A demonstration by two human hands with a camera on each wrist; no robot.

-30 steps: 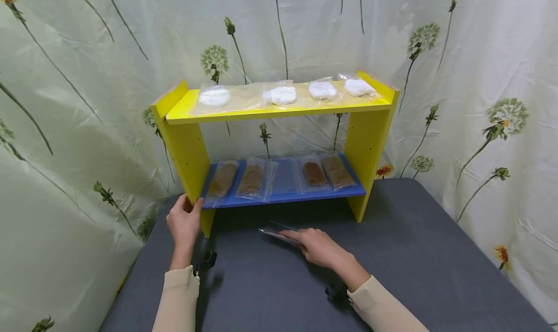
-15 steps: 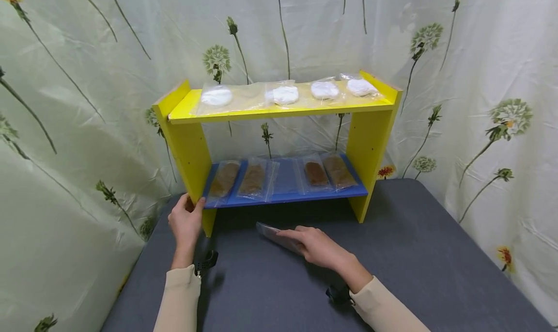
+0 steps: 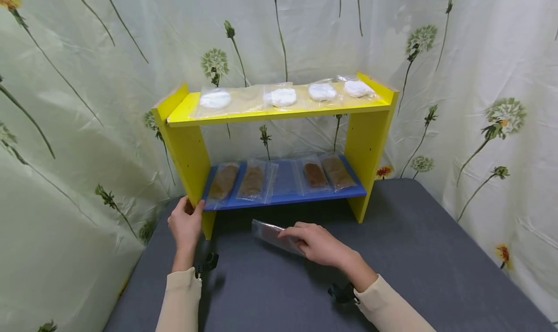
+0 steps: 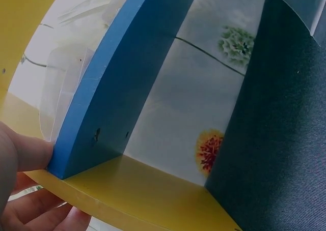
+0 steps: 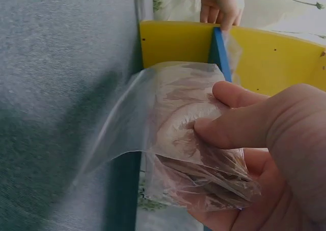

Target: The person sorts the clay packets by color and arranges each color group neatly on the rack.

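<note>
My left hand (image 3: 185, 225) grips the lower left side of a yellow shelf unit (image 3: 185, 152), thumb at the end of its blue lower board (image 3: 285, 177) and fingers behind the side panel. In front of the unit, low over the table, my right hand (image 3: 322, 245) holds a clear plastic bag (image 3: 270, 234). The right wrist view shows the bag (image 5: 186, 114) pinched under the thumb, with a flat brownish piece inside and a loose flap of film hanging off one side. Part of the contents is hidden by the fingers.
Several bagged brown flat pieces (image 3: 252, 179) lie on the blue board, with a gap in the middle. White round pieces (image 3: 322, 91) in bags line the yellow top shelf (image 3: 183, 111). The unit stands on a dark table (image 3: 261, 288) against a flowered curtain (image 3: 471, 128).
The bag in my right hand has turned from nearly edge-on to show more of its flat face, and its far end has shifted left. My left hand keeps its place.
</note>
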